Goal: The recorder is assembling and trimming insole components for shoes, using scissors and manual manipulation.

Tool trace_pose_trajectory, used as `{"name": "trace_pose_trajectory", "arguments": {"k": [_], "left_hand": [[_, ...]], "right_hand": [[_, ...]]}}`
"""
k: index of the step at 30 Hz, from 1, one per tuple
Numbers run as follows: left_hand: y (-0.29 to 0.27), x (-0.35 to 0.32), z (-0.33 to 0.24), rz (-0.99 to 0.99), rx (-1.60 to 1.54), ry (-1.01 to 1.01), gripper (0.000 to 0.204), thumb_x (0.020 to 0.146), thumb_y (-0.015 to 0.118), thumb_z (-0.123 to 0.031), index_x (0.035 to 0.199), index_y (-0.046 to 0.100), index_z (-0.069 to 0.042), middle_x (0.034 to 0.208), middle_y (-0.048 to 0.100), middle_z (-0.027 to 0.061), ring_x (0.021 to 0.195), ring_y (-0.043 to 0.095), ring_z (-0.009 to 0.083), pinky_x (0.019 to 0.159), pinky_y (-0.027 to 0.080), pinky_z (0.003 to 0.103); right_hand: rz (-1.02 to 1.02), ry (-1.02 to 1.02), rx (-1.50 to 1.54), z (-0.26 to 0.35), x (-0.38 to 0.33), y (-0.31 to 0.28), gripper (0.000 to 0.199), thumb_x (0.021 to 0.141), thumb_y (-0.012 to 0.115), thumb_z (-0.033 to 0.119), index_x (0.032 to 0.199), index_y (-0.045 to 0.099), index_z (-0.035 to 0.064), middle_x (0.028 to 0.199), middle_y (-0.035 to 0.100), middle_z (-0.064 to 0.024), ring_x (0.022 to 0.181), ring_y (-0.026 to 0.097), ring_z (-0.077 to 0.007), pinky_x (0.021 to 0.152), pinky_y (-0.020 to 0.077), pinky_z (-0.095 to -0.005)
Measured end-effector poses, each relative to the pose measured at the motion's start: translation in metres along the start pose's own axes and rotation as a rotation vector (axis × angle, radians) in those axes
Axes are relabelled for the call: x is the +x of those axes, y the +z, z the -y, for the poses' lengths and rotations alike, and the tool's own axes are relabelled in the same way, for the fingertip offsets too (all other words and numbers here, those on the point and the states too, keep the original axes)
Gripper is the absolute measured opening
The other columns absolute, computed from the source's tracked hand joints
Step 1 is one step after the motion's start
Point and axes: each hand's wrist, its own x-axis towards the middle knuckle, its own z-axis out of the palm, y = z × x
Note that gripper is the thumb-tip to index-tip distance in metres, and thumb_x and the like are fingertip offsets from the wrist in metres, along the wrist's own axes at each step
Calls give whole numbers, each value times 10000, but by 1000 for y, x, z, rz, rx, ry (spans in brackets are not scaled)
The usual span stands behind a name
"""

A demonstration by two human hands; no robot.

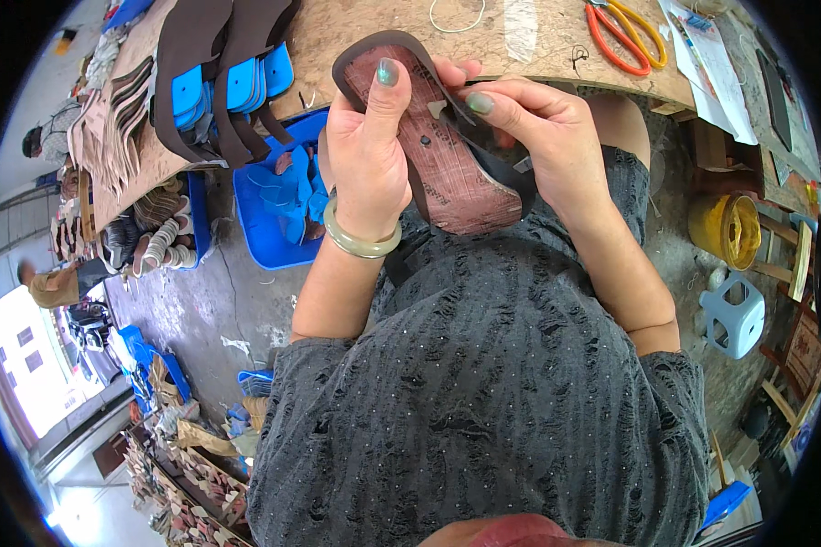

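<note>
My left hand (367,146) grips a reddish-brown sandal sole (442,155) with a dark brown edge, thumb pressed on its upper face. A pale green bangle (360,242) rings that wrist. My right hand (538,128) holds the same sole from the right, its thumb and fingers pinching a dark strap (483,137) that runs across the sole. The sole is held above my lap, just in front of the workbench edge. My grey patterned top (483,392) fills the lower middle of the view.
A wooden workbench (374,36) carries orange-handled scissors (625,36), papers and stacked brown and blue sole parts (219,82). A blue tray of parts (278,196) sits on the floor at left, a yellow bucket (725,228) and a small grey stool (734,314) at right. Other people work far left.
</note>
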Motion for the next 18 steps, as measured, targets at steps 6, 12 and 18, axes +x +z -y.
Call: {"name": "trace_pose_trajectory", "arguments": {"k": [6,12,18], "left_hand": [[2,1,3,-23,9,32,302,959,527,-258,1025,586,31,970,667,146,939,641,229,845,516,333],[3,-3,4,-75,16,-31,220,917,604,-183,996,613,22,953,675,119,897,639,177,833,504,288],[5,-6,4,-105,81,-37,155,875,641,-111,959,636,19,947,677,111,858,642,154,812,504,267]], "right_hand": [[105,-23,116,6,4,4,227,850,676,128,1035,690,-3,917,694,-29,809,592,-53,749,478,-193],[108,27,84,-4,6,5,246,852,668,121,1064,678,-4,1018,686,-49,882,603,-64,809,480,-205],[179,-109,-201,-8,8,0,244,864,654,134,1085,673,30,986,681,-9,885,594,-53,786,484,-224]]}}
